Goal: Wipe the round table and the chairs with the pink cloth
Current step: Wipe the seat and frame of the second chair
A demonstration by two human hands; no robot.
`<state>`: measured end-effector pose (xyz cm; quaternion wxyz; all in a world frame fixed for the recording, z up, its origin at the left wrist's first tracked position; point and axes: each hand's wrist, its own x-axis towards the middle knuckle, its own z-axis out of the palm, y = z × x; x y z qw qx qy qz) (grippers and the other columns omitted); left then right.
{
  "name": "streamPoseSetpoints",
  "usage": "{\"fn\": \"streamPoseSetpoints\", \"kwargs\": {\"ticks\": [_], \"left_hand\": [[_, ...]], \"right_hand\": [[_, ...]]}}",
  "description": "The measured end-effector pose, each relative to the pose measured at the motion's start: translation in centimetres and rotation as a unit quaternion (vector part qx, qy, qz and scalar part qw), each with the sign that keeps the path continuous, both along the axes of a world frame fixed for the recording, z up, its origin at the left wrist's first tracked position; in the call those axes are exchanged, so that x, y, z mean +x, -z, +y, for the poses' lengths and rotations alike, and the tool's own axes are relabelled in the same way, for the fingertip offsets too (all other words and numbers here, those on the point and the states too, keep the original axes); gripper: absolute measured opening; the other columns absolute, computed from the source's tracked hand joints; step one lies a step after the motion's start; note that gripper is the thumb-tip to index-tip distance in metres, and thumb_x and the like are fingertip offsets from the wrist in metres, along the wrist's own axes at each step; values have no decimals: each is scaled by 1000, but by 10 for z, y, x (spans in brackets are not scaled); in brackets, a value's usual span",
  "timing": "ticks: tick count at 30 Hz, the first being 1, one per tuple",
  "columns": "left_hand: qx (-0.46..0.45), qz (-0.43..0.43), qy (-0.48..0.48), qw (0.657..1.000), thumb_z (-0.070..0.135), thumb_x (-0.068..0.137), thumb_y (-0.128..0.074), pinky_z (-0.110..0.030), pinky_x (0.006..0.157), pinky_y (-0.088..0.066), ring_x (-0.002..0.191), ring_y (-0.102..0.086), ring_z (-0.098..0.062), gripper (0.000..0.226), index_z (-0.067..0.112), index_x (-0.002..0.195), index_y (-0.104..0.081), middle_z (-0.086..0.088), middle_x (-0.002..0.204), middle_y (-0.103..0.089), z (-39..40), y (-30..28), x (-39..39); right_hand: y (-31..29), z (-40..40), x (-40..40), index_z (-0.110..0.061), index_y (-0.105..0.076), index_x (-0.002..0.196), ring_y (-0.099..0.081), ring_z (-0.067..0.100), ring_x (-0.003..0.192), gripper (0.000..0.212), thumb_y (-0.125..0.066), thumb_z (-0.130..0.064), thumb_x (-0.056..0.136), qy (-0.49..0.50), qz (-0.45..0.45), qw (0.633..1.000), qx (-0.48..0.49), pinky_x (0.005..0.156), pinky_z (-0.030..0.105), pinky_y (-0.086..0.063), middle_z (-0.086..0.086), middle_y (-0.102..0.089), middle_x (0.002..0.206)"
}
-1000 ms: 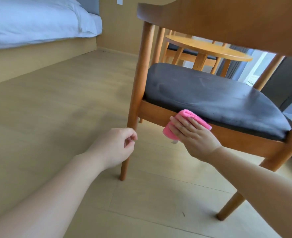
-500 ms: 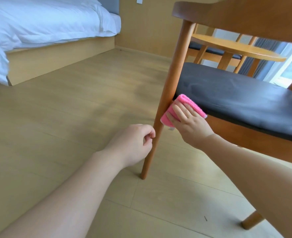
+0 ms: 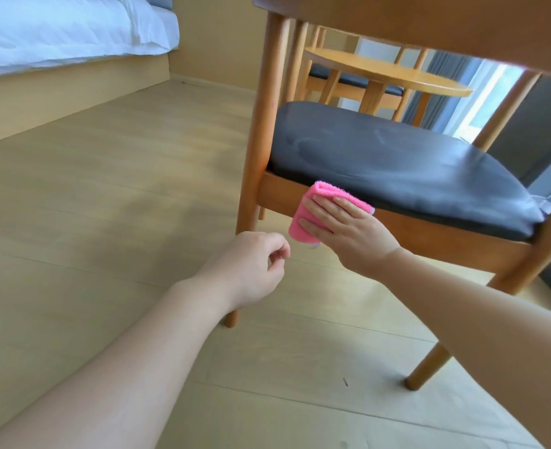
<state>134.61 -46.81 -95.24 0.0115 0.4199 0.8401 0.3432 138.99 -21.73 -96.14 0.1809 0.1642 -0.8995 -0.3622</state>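
Pink cloth [image 3: 314, 210] now flat against the near chair's [image 3: 397, 163] seat rail, slid back rightward off the front leg where it sat half a second ago; pressed there by the right hand [image 3: 345, 228], fingers straight over it. Left hand [image 3: 254, 264] just below and left of that rail, loosely curled, holding nothing. Probably rail-wiping under way, legs yet to do. Round table [image 3: 387, 76] beyond the chair. No brand or writing readable anywhere.

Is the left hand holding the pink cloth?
No. The right hand presses the pink cloth against the chair's seat rail; the left hand holds nothing.
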Motion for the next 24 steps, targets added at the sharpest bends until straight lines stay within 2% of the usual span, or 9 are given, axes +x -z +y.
{"fn": "streamPoseSetpoints", "kwargs": {"ticks": [4,8,11,14,18,21,24], "left_hand": [[-10,2,38,999,22,93,-52,-22,63,-48,73,-54,-2,15,27,100,-64,18,78,-55,33,-4,23],[-7,2,77,997,21,92,-52,-29,73,-54,81,-58,-8,17,24,103,-65,12,88,-61,73,-5,54],[-13,0,98,995,21,92,-52,-30,72,-53,76,-55,-5,15,25,99,-64,16,84,-58,100,-1,74],[-13,-5,93,996,20,91,-53,-26,66,-47,68,-51,-3,15,27,96,-64,20,77,-54,121,4,87],[-11,-17,90,996,21,91,-53,-21,60,-42,68,-52,0,14,30,94,-63,21,76,-55,143,5,101],[-5,-20,81,996,21,90,-54,-20,61,-44,68,-54,0,13,30,94,-63,20,77,-57,149,5,106],[-10,-22,79,997,20,90,-54,-27,68,-51,73,-57,-4,14,27,97,-65,17,82,-60,145,4,104]], "right_hand": [[1,38,43,-17,-29,150,-11,25,146,70,-55,-11,85,9,-8,1000,-3,120,44,-7,8,-26,157],[-1,87,100,-18,-24,149,-16,26,146,76,-55,-7,81,29,-12,999,7,121,43,-4,8,-28,156],[-6,124,146,-20,-23,149,-18,28,146,79,-58,-5,80,72,-12,997,12,120,47,-10,7,-27,157],[-9,150,183,-20,-30,148,-24,30,145,78,-61,-4,78,103,-11,995,7,119,49,-12,8,-32,155],[-14,178,222,-20,-35,147,-26,32,144,72,-56,-6,80,132,-16,991,1,119,51,-13,8,-36,153],[-16,190,235,-19,-33,147,-25,31,144,76,-63,-5,78,135,-17,991,-8,120,49,-7,9,-36,153],[-12,194,237,-19,-29,147,-21,30,144,85,-72,-8,75,137,-16,990,-20,121,50,-6,10,-38,152]]}}
